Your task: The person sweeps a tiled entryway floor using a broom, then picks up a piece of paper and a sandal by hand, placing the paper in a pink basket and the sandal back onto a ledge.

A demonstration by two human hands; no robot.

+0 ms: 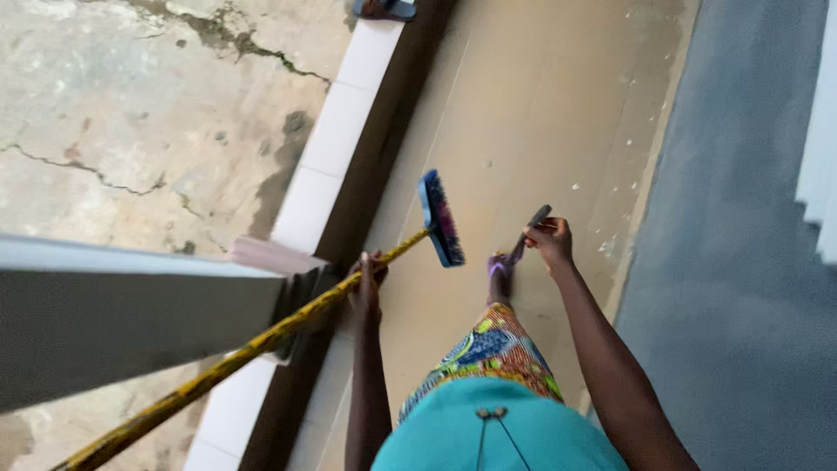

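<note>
Across the tan floor (523,113) at mid-frame, the left hand (366,283) is clenched around a yellow-handled broom (261,340) with its blue head (441,218) at centre, while the right hand (551,240) grips a small dark object (532,228) just right of it.

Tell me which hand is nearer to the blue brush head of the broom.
The left. The left hand grips the yellow broom stick just below the brush head; the right hand holds a dark object off to its right.
</note>
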